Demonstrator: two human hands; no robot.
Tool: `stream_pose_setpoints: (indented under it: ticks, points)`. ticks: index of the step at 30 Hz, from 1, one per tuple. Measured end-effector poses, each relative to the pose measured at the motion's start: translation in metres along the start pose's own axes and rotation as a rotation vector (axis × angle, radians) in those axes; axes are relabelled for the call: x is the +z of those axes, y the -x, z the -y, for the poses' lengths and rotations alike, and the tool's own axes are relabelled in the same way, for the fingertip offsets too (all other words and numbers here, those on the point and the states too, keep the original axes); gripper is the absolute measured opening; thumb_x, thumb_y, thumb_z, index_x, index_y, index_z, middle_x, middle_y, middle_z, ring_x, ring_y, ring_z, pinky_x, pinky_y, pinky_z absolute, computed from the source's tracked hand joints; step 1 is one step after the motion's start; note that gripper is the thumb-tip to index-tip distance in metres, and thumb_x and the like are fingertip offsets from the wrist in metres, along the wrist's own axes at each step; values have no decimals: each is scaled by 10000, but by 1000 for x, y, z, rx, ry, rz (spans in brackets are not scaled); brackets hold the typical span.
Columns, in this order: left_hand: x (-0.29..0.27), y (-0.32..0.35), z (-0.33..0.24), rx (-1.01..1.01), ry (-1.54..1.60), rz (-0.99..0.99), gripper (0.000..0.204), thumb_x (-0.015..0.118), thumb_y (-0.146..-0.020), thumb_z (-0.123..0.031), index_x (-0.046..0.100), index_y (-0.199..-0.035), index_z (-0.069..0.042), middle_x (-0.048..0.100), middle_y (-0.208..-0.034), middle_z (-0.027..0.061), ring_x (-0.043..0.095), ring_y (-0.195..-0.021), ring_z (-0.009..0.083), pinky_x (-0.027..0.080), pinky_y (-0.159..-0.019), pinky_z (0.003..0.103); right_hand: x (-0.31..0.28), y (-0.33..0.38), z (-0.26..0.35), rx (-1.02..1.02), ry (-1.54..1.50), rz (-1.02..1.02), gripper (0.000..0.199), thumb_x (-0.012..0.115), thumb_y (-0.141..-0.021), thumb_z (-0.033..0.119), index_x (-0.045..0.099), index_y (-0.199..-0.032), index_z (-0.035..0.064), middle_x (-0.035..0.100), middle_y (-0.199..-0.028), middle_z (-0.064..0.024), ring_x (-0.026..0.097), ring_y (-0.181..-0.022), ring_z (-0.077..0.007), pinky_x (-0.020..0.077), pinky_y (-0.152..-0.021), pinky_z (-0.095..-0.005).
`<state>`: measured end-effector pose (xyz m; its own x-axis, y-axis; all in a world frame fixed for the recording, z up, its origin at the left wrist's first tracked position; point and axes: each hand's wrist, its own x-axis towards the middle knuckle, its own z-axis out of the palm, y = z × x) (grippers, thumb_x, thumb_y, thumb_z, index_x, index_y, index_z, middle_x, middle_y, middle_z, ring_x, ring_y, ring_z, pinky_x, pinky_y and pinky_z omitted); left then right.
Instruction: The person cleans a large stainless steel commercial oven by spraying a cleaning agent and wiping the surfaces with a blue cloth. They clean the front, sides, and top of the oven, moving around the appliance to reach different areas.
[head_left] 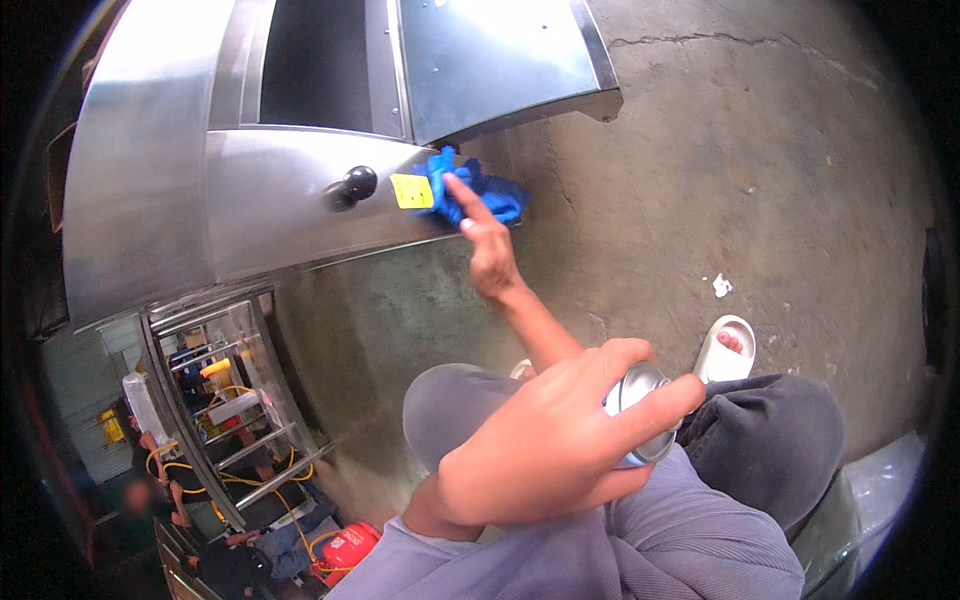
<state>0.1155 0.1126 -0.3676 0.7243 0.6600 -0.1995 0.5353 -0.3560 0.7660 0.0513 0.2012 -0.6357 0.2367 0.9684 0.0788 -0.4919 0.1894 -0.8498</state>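
Observation:
My left hand [560,440] is in the foreground, its fingers wrapped round a spray can [638,395] with a silvery top; most of the can's body is hidden. Beyond it my right hand [492,245] reaches a brushed-metal panel [285,215]. Its index finger is stretched out against a crumpled blue cloth [495,197], and the other fingers are curled, partly hidden. That cloth lies at the panel's right end, beside a yellow sticker [412,191]. Left of the sticker, a black round knob [359,182] sticks out of the metal.
A metal frame with rungs [255,450] stands at lower left, with yellow hose [240,480] and a red tank [350,545] near it. Other people [165,495] are beyond. Concrete floor [640,230] spreads to the right; clear plastic sheeting [885,490] lies at lower right.

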Motion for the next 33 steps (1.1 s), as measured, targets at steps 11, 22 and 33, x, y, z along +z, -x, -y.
stream_pose_setpoints:
  ticks: [11,22,33]
  points:
    - [-6,7,9,1,44,-21,743,839,-712,-138,549,-1395,-159,563,-1249,235,666,-1004,417,562,-847,470,-7,-32,52,132,152,96,529,482,-894,124,652,-1394,87,748,-1031,-151,684,-896,-213,529,-881,-332]
    - [-9,4,6,-46,-14,4,580,875,-701,-195,690,-1246,-119,633,-1186,178,701,-1000,374,584,-847,423,13,-39,95,144,266,402,551,528,-929,227,592,-1476,224,685,-878,-302,712,-780,-383,554,-796,-447]
    - [-12,2,14,-45,37,9,717,820,-736,-138,540,-1396,-166,566,-1253,238,663,-1034,435,561,-875,469,19,-70,72,91,35,-348,280,547,-915,45,609,-1175,-39,665,-972,-76,629,-883,-163,524,-851,-303]
